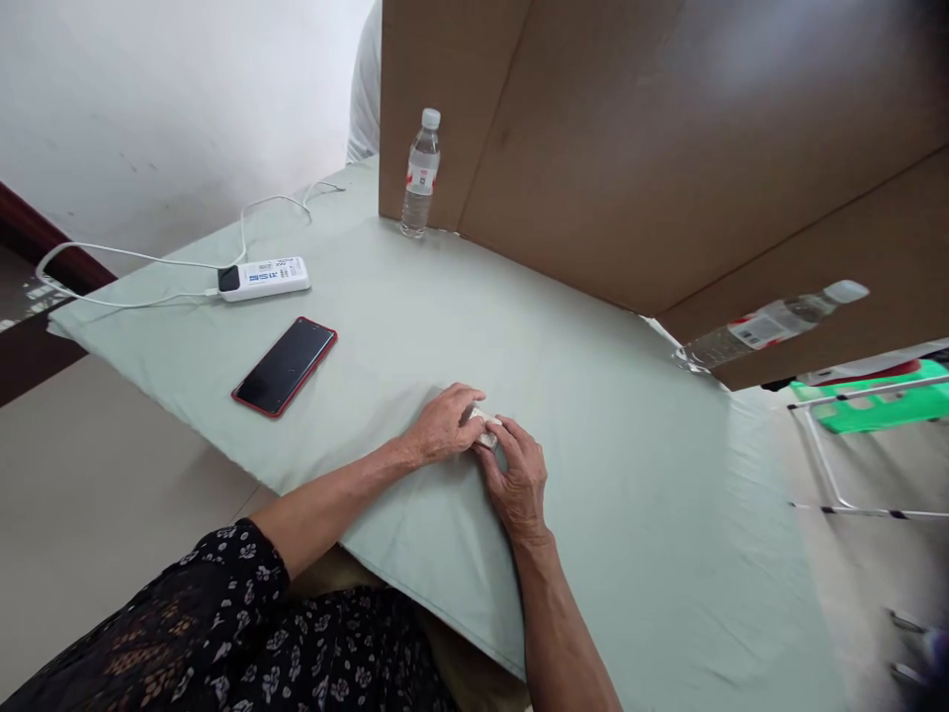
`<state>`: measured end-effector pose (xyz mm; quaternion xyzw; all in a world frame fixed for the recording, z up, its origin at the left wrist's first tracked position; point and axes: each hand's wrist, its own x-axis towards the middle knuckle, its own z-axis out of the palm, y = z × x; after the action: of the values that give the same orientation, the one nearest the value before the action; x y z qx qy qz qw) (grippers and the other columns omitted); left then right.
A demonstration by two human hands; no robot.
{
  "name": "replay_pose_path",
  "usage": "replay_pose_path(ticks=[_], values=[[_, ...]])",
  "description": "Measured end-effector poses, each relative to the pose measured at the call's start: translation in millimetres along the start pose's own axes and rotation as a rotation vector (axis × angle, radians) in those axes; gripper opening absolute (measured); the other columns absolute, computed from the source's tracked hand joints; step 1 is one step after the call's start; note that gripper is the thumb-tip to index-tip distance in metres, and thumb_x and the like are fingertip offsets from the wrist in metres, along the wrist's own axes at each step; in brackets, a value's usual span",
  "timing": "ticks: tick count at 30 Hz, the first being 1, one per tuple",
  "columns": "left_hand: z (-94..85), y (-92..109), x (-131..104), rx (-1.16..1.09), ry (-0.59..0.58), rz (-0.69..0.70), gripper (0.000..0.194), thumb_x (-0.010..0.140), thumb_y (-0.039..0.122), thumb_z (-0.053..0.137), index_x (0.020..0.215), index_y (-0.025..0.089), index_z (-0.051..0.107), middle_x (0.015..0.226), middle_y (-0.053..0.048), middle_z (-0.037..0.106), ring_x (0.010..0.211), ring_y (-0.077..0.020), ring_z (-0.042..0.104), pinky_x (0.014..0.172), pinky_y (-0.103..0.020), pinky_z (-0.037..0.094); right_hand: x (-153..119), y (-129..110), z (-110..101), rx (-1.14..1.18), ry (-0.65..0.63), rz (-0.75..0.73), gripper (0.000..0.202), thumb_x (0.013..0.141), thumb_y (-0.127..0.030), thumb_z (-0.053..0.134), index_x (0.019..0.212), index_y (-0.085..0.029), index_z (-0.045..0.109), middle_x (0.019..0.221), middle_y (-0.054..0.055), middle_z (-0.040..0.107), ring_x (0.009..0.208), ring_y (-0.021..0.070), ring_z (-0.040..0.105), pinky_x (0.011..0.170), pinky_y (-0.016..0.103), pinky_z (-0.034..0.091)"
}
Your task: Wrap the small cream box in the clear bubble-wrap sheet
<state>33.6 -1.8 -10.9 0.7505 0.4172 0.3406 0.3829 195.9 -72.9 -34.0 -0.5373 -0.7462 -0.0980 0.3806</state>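
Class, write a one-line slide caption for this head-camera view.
Left hand and right hand pinch a small pale object on a green-clothed table.

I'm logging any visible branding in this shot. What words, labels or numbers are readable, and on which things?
Nothing reads clearly.
White power bank: blue label print, too blurred to read.
Upright water bottle: red-and-white label, too small.
Water bottle at right: label blurred.
Red-edged phone: dark screen, no text.

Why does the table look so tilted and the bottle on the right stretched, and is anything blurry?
Head view: wide-lens distortion tilts the table and stretches the right bottle; the bottom-right corner is blurred; light is soft and even, with faint shadows under both hands; the phone screen shows little glare.
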Motion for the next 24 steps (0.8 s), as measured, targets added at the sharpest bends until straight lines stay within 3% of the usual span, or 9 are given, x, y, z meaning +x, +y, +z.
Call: replay_pose_path(ticks=[11,19,24], values=[[0.6,-2,2,-0.044,0.040,-0.042,0.041,0.081,0.019,0.055,0.120,0.011,0.064,0.120,-0.014,0.065,0.100,-0.0217,0.063,0.092,-0.035,0.054,0,-6,2,0.001,0.008,0.042,0.029,0.093,-0.033,0.066,0.120,-0.024,0.062,0.119,0.012,0.072,0.102,0.0247,0.069,0.085,0.039,0.054],[-4.9,-6,8,-0.255,0.066,-0.244,0.042,0.082,0.014,0.050,0.122,0.012,0.064,0.113,-0.011,0.069,0.099,-0.0206,0.066,0.093,-0.035,0.054,1,-7,4,-0.017,0.014,0.089,0.029,0.094,-0.040,0.062,0.118,-0.024,0.060,0.117,0.012,0.073,0.105,0.0262,0.070,0.090,0.043,0.055],[-4.3,-6,11,-0.294,0.078,-0.288,0.042,0.079,0.011,0.049,0.117,0.013,0.066,0.112,-0.010,0.070,0.098,-0.0204,0.066,0.094,-0.035,0.054,2,-8,5,-0.044,0.022,0.068,0.026,0.095,-0.040,0.061,0.115,-0.024,0.061,0.117,0.012,0.073,0.104,0.0256,0.070,0.088,0.042,0.056]])
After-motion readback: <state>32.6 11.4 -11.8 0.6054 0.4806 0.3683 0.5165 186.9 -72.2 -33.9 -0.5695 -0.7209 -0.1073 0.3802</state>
